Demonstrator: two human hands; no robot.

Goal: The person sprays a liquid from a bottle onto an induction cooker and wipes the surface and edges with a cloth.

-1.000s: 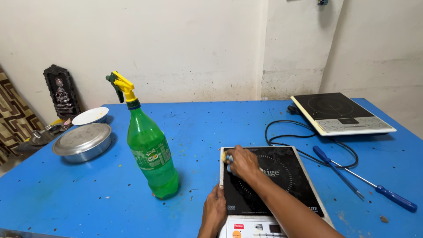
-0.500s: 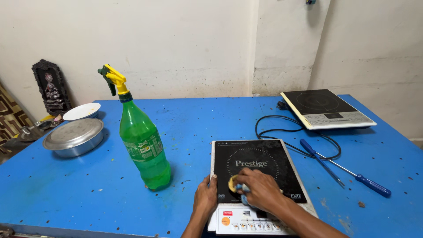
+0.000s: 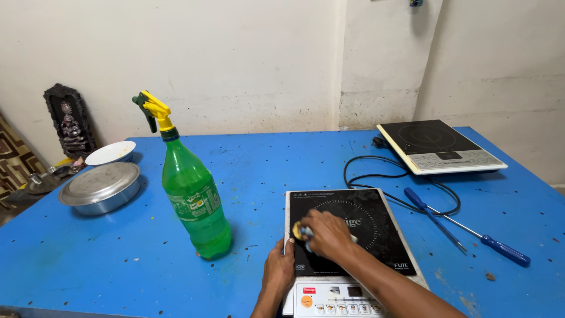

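A: Where is the cooktop [image 3: 347,235]?
B: Near edge of the blue counter [image 3: 88,265], about 6 o'clock in the head view, glass face up, control strip toward the person.

A: Hands?
B: Right hand [image 3: 327,234] lies on the glass at its 9 o'clock side, fingers [image 3: 312,221] clenched on a small yellow sponge [image 3: 299,231]. Left hand [image 3: 279,268] rests on the left rim, fingers laid flat, grasping nothing.

A: Step in hand?
B: Judged: wiping the glass, left part. A further pass would need firm pressure and the left hand bracing the rim.

A: Surroundings?
B: Green spray bottle [image 3: 194,200] at 9 o'clock, upright. Two blue screwdrivers [image 3: 471,232] at 3 o'clock, black cord [image 3: 382,176] at 1 o'clock, second cooktop [image 3: 438,144] beyond. Steel pan [image 3: 101,187] far at 10 o'clock.
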